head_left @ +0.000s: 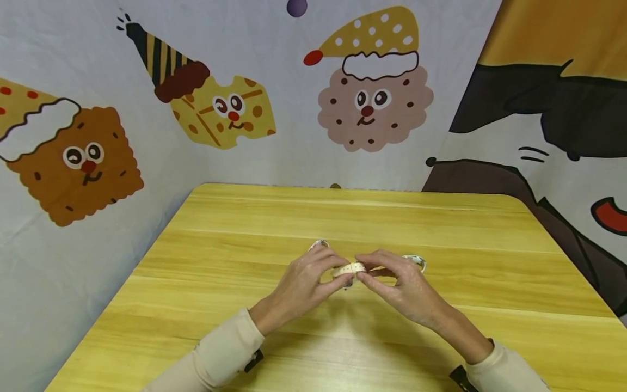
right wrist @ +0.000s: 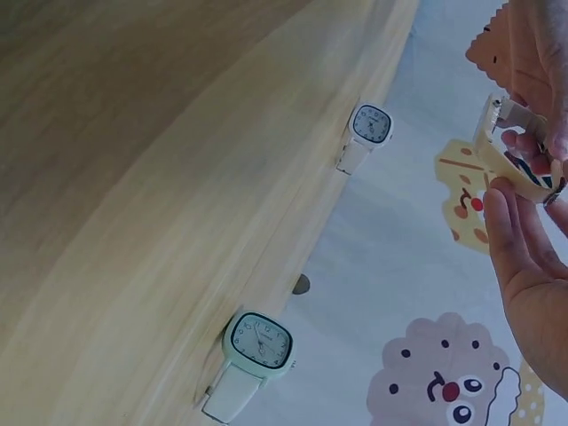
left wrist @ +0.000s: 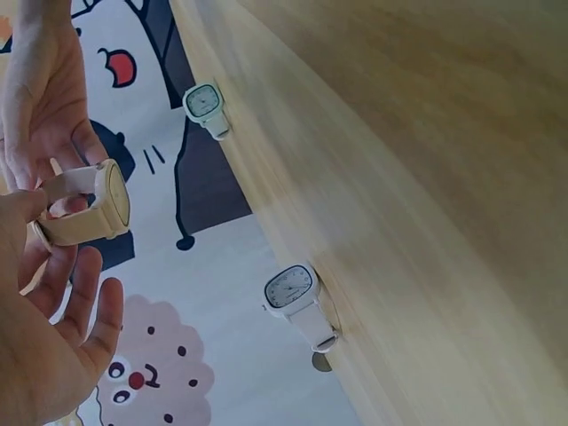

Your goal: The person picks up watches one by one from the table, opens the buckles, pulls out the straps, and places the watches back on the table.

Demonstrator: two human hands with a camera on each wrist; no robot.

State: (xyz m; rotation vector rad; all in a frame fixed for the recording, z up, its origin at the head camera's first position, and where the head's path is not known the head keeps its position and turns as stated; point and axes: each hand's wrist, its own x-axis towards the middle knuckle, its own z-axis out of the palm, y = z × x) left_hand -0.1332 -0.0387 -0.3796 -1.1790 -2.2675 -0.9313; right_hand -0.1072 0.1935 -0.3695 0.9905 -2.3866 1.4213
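Note:
Between both hands, raised over the table, is a pale yellow wristwatch (head_left: pixel 352 268) with its strap bent round into a loop. My left hand (head_left: pixel 308 277) pinches one side of the strap, and my right hand (head_left: pixel 404 283) pinches the other side. The left wrist view shows the pale yellow case edge-on, while the fingers of both hands meet at the strap ends. How far the buckle is fastened I cannot tell. A white wristwatch (left wrist: pixel 291 288) stands on its looped strap beyond my left hand. A pale green wristwatch (right wrist: pixel 260 342) stands likewise beyond my right hand.
The wood-grain table (head_left: pixel 245 218) reaches back to a white cloth backdrop (head_left: pixel 294 158) printed with cartoon biscuits and cheese. Another printed cartoon (head_left: pixel 563 120) hangs along the right side. The two standing watches are just behind the hands, one on each side.

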